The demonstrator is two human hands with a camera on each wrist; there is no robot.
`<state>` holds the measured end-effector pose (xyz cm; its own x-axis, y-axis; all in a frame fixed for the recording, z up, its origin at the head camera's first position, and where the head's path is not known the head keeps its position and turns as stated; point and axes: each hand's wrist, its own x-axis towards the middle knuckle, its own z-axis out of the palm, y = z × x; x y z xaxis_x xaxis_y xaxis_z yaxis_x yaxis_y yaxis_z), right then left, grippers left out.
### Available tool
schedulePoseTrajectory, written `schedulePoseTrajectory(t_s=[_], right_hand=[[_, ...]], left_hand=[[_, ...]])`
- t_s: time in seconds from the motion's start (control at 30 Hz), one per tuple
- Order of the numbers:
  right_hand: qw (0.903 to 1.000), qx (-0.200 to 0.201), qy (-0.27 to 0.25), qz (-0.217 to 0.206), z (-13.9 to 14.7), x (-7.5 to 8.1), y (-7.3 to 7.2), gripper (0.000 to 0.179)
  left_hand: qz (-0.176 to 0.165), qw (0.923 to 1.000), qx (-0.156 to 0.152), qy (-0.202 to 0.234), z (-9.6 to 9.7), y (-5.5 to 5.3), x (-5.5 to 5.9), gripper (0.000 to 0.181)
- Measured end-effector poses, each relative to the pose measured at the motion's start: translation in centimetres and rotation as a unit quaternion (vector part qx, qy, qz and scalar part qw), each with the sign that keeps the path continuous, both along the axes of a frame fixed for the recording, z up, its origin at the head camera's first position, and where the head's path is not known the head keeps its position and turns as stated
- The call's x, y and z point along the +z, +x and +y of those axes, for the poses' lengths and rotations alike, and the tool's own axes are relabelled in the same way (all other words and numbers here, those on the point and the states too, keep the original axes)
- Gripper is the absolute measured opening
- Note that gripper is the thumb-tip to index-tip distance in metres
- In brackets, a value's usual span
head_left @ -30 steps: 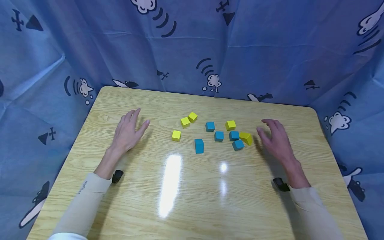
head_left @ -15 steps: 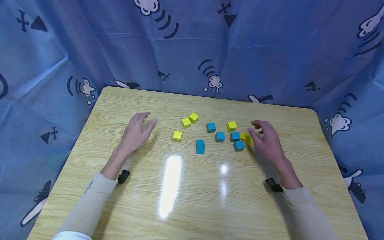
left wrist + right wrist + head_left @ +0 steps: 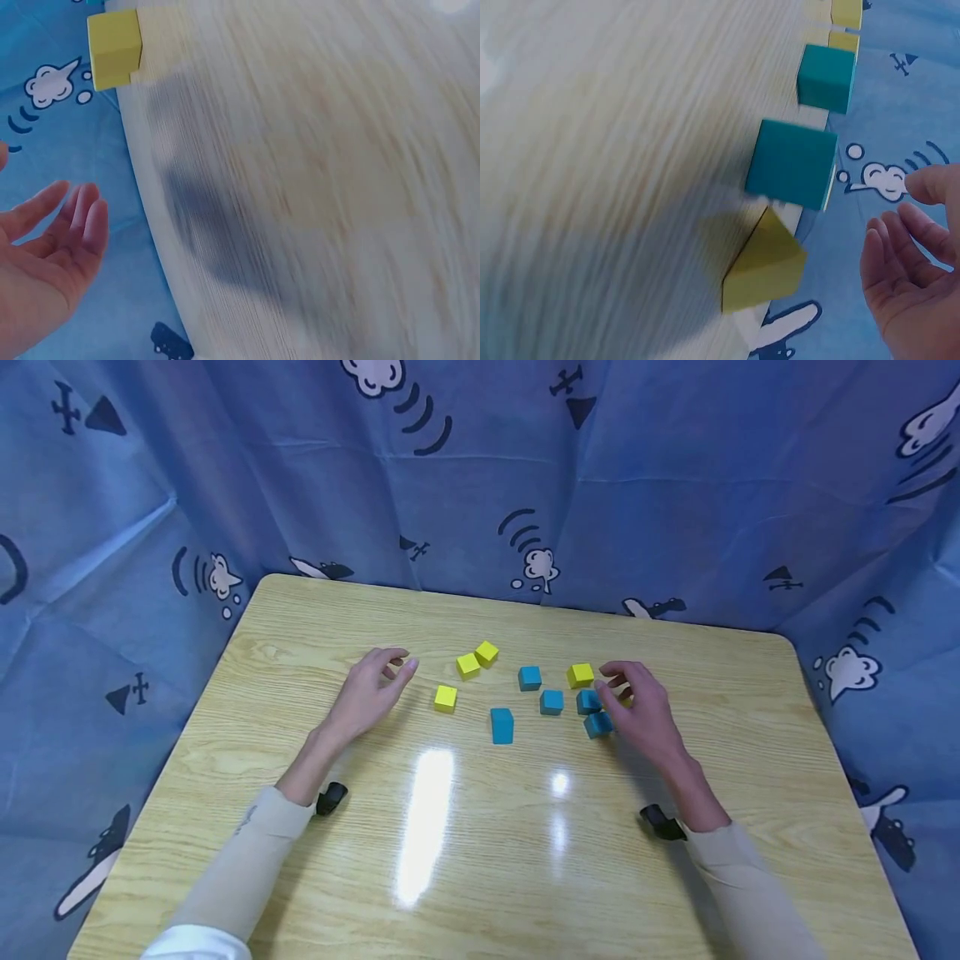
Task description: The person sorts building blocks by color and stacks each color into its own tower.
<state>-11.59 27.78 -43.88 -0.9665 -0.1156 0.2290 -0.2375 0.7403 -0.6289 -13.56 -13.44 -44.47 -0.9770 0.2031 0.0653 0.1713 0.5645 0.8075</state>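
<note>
My left hand hovers over the table with fingers loosely bent and nothing in them, left of a yellow cube. Two more yellow cubes, one of them in front, sit corner to corner behind it. In the head view my right hand overlaps the right-hand group, its thumb tip beside a blue cube. Another blue cube lies just in front. A yellow triangular block shows whole in the right wrist view; the right hand mostly hides it from the head. Nothing is held there either.
Between the hands are a taller blue block, two blue cubes, one farther back, and a yellow cube. The wooden table meets a blue patterned curtain at its back and sides.
Both hands have moved inward: the left hand rightward toward the yellow cubes, the right hand leftward over the yellow triangular block. Their fingers have bent a little more. The blocks have stayed put.
</note>
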Motion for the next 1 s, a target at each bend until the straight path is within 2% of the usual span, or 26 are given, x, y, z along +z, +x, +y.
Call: schedulePoseTrajectory(t_s=[0.2, 0.4, 0.63, 1.0], right_hand=[[0.9994, 0.021, -0.025, 0.01, -1.0, -0.1, 0.0, 0.026], [0.9985, 0.038, -0.039, 0.007, -2.2, 0.0, 0.0, 0.023], [0.996, 0.062, -0.063, 0.013, -3.2, -0.3, 0.1, 0.021], [0.9946, 0.085, -0.06, 0.002, -5.2, -0.5, 0.1, 0.024]], left_hand=[[-0.006, 0.9997, -0.022, 0.005, 1.1, -0.1, -0.2, 0.049], [-0.008, 0.9988, -0.049, 0.003, 2.1, -0.2, -0.8, 0.038], [-0.021, 0.9972, -0.072, -0.009, 3.1, -0.4, -1.0, 0.038], [-0.041, 0.9949, -0.088, -0.027, 3.8, -0.6, -1.2, 0.037]])
